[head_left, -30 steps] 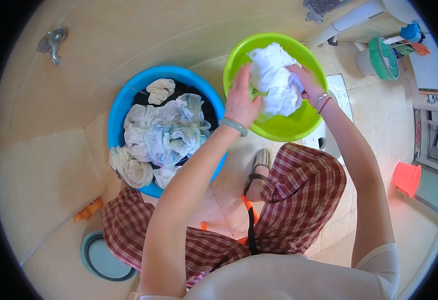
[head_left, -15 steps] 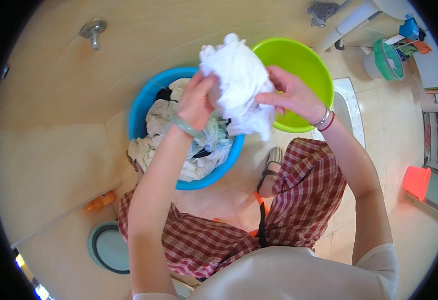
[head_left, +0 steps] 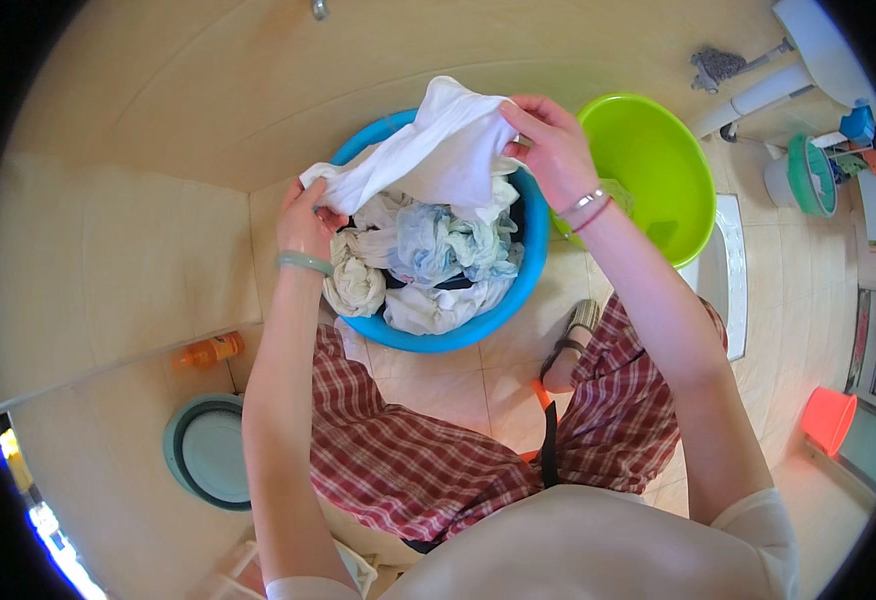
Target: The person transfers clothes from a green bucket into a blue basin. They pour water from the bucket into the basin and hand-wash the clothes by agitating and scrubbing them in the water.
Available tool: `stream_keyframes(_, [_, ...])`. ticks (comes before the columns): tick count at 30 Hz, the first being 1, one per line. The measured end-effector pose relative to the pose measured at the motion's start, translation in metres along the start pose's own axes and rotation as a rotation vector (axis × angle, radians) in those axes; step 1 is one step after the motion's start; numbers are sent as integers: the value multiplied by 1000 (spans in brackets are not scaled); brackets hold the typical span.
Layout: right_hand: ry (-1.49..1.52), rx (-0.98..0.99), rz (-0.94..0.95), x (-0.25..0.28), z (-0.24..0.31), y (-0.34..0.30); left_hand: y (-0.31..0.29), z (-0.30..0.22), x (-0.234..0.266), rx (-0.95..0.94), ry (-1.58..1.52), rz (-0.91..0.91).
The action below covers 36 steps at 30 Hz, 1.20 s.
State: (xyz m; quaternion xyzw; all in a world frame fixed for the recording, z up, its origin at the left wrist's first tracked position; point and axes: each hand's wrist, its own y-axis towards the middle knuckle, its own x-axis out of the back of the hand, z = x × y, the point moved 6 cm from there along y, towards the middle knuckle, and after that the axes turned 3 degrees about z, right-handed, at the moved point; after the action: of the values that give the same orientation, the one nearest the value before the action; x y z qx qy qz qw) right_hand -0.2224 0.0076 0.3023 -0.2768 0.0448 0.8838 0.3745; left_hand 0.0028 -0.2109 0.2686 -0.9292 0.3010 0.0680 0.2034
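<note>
A white cloth garment is stretched between my two hands above a blue tub. My left hand pinches its lower left corner, and my right hand grips its upper right edge. What kind of garment it is, I cannot tell. Below it the tub holds a heap of crumpled laundry, white, cream and pale blue, with some dark pieces between. The garment hides the far part of the heap. My right forearm reaches past the tub's right side.
To the right stands a lime-green basin beside a white floor pan. A grey-green basin and an orange bottle lie at left. Far right are a bin with a green liner and a coral bucket. The wall curves behind the tub.
The bunched white garment has been spread out between my hands, which moved apart. My left hand went left and lower. The whole view has shifted, so the tub and lime-green basin appear further right.
</note>
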Motion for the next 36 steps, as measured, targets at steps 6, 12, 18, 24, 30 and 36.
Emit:
stream_keyframes(6, [88, -50, 122, -44, -22, 18, -19, -65, -12, -325, -202, 15])
stream_keyframes(12, [-255, -85, 387, -71, -73, 10, -5, -36, -1, -274, 197, -13])
stream_keyframes(18, [-995, 160, 340, -24, -92, -5, -20, 39, -61, -299, 1477, 225])
stream_keyframes(24, [-654, 18, -160, 114, -6, 23, -28, 75, -137, -668, 1331, 419])
stream_keyframes(30, [-1307, -602, -134, 300, -55, 29, -49, 118, -277, -1007, 1269, 677])
stream_keyframes(36, [-1707, -707, 109, 335, -146, 37, -46, 189, -310, -978, 1224, 807])
